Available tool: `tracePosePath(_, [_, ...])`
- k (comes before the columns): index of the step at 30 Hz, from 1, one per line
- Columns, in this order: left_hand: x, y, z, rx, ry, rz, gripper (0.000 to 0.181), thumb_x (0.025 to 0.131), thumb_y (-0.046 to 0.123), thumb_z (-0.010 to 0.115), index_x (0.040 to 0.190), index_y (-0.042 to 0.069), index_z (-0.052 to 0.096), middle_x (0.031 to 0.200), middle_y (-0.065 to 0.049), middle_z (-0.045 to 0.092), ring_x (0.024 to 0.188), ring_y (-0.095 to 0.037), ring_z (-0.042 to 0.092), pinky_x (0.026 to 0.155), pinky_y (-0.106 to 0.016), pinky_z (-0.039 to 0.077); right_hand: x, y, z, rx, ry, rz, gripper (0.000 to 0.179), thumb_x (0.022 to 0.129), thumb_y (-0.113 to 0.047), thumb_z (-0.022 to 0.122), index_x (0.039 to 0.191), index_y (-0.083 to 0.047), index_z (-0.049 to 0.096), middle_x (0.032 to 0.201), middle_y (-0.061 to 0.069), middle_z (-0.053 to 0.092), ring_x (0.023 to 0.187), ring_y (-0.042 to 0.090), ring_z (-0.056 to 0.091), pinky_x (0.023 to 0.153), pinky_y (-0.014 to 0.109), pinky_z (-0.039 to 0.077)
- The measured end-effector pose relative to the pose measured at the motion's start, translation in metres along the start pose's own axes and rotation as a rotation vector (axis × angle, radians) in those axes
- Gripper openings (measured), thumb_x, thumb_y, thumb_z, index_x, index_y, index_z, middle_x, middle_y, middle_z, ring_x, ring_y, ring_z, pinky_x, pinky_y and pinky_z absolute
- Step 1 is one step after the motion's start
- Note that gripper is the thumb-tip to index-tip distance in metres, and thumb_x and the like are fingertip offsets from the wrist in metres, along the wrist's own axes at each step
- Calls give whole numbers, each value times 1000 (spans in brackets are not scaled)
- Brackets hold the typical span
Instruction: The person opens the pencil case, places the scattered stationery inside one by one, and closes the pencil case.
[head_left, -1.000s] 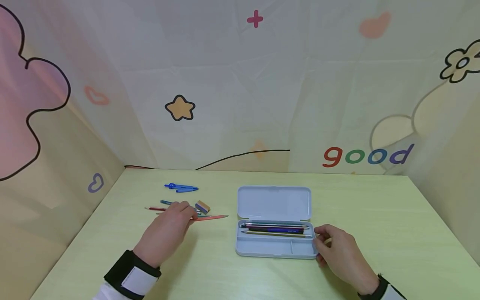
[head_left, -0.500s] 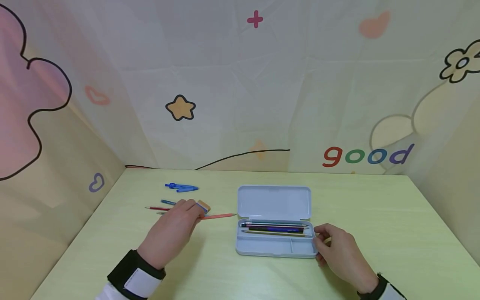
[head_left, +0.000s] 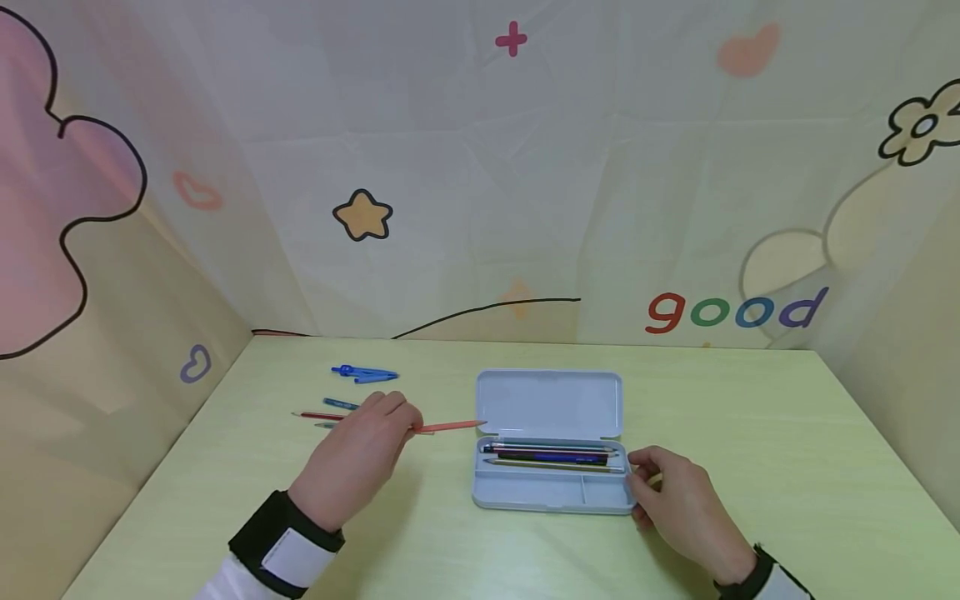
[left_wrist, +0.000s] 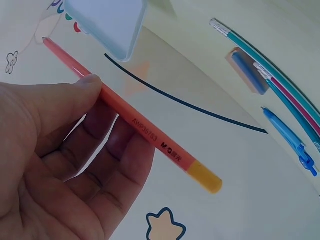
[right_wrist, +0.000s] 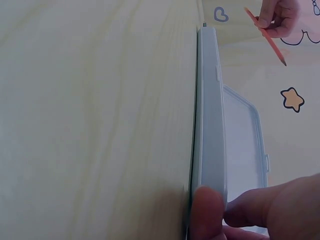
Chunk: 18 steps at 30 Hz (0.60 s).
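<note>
So the stuff around the hands: a blue compass [head_left: 375, 372] was lying toward the back left of the table [head_left: 750, 458], with a red pencil [head_left: 322, 416] and a blue pencil [head_left: 341, 403] nearer, partly blocked by the left hand [head_left: 363, 462]. The pencil case [head_left: 528, 493] sat open to the right, lid [head_left: 549, 404] laid back, a bunch of pencils [head_left: 555, 458] in its rear compartment.

Head cam totally lost the eraser [left_wrist: 248, 71] behind that hand, but the left wrist cam had it right beside the loose pencils. That cam also caught the printing and yellow end on the orange pencil [head_left: 453, 426]. From the head its tip overlapped the lid's edge; the right wrist cam showed it well apart, up in the air.

Left thumb and fingers were pinching it mid-barrel, both ends poking out. Right hand [head_left: 686, 510] had the case's right end pinched.
</note>
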<state>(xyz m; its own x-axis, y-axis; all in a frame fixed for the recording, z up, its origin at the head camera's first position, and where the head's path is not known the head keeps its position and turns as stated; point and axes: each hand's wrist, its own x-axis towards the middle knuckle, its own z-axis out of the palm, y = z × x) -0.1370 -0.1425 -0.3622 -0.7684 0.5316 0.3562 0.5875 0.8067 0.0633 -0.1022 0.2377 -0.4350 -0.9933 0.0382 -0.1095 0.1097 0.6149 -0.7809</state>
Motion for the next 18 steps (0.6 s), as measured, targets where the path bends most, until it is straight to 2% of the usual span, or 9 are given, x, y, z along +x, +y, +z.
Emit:
tracePosePath(6, [7, 6, 2, 0, 23, 53, 16, 89, -1, 84, 98, 9, 75, 91, 1, 64, 86, -19, 59, 77, -28, 57, 1, 0, 0, -3, -3, 11, 27, 103, -3, 64, 127, 8, 64, 92, 7, 63, 63, 18, 64, 54, 28, 55])
tracePosePath(15, [17, 16, 8, -3, 26, 71, 14, 91, 0, 83, 97, 9, 75, 89, 1, 63, 84, -19, 59, 76, -28, 57, 2, 0, 1, 1, -2, 6, 27, 102, -3, 64, 127, 8, 64, 92, 8, 63, 62, 19, 64, 54, 29, 56])
tracePosePath(18, [22, 19, 10, -7, 9, 66, 12, 92, 2, 82, 98, 9, 75, 90, 0, 64, 85, -19, 59, 77, -29, 57, 1, 0, 0, 10, -1, 3, 26, 102, -2, 64, 126, 8, 64, 92, 8, 63, 62, 19, 64, 54, 29, 56])
